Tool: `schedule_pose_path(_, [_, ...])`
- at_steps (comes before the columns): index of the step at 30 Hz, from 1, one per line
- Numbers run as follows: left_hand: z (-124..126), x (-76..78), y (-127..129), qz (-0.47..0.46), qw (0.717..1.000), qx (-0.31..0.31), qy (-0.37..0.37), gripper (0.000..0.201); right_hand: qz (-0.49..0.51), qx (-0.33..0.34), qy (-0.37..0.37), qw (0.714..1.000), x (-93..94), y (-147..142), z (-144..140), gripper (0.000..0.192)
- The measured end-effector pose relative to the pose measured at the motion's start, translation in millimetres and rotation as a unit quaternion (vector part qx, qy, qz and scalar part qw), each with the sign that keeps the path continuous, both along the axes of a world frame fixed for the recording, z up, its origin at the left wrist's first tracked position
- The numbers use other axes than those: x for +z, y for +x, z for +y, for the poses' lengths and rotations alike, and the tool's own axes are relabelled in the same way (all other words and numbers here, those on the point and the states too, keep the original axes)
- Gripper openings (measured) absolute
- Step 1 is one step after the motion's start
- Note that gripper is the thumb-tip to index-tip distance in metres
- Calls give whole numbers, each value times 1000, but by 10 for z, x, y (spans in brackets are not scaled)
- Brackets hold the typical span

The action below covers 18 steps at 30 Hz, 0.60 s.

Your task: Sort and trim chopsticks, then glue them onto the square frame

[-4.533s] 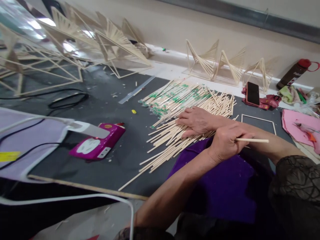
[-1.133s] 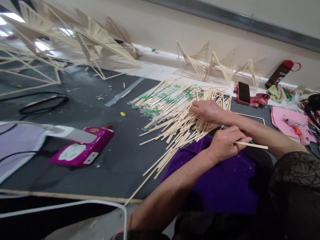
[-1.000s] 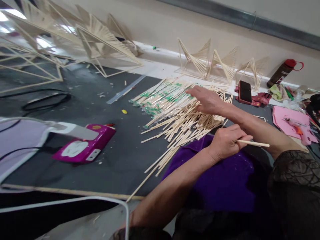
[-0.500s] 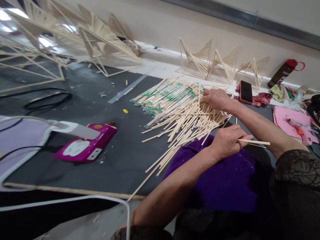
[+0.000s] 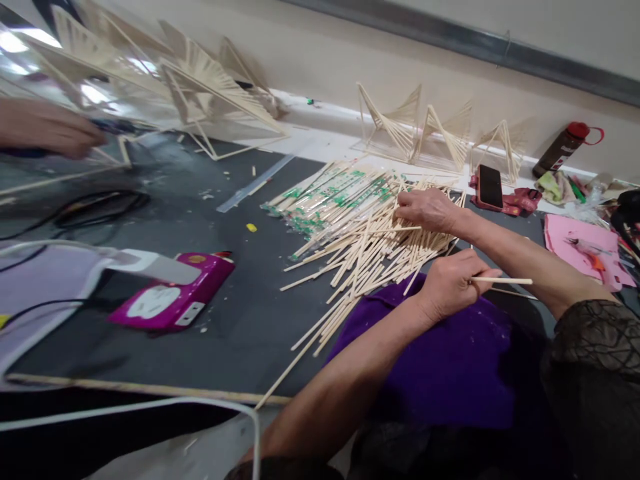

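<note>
My left hand (image 5: 447, 285) is closed around a thin wooden chopstick (image 5: 505, 281), whose free end points right. It hovers above a purple cloth (image 5: 450, 373) in front of me. Farther forward, my right hand (image 5: 430, 210) reaches over a loose heap of chopsticks (image 5: 380, 250), fingers curled and pressed together at the tips. Whether a stick is pinched between them is hidden. Left of that heap, chopsticks in clear wrappers with green print (image 5: 335, 193) lie side by side.
Stick-built frames (image 5: 393, 123) line the wall, larger ones (image 5: 210, 87) left. A co-worker's hand (image 5: 50, 130) reaches in at left. A magenta power strip (image 5: 175, 293), ruler (image 5: 255, 183), phone (image 5: 489, 187), bottle (image 5: 563, 147) and pink glue gun (image 5: 603, 257) are about.
My right hand has shifted slightly left and lower over the heap; a stick upright at its fingertips no longer stands there. A co-worker's hand has entered at left. My left hand keeps its chopstick.
</note>
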<state>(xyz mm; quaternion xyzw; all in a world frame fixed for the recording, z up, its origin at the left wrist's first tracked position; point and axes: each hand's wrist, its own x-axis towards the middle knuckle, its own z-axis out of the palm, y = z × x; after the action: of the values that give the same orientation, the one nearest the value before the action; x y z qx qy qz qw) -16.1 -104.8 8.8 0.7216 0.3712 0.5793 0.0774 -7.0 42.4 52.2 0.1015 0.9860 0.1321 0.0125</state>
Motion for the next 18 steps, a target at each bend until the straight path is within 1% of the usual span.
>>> schedule_pose_path(3, [3, 1, 0, -8, 1000, -1, -3, 29, 83, -30, -41, 995, 38, -16, 17, 27])
schedule_pose_path(6, [-1, 4, -8, 1, 1000, -4, -23, 30, 181, -28, -96, 978, 116, -59, 74, 25])
schedule_pose_path(10, [-1, 5, -21, 15, 999, -8, -42, 31, 282, 2, -179, 942, 260, -86, 139, 16])
schedule_pose_path(12, [1, 4, -21, 16, 999, -6, -45, 29, 328, -1, -228, 917, 332, -73, 128, 12])
schedule_pose_path(14, [1, 11, -23, 4, 998, -13, -55, 27, 382, -29, -289, 877, 400, -45, 84, 11])
schedule_pose_path(15, [1, 20, -26, -8, 998, -21, -65, 26, 412, -52, -326, 849, 433, -26, 55, 12])
schedule_pose_path(16, [1, 34, -32, -24, 996, -30, -79, 26, 443, -79, -364, 816, 466, -1, 26, 13])
schedule_pose_path(18, [5, 76, -52, -74, 989, -40, -122, 27, 504, -137, -430, 736, 528, 68, -19, 15])
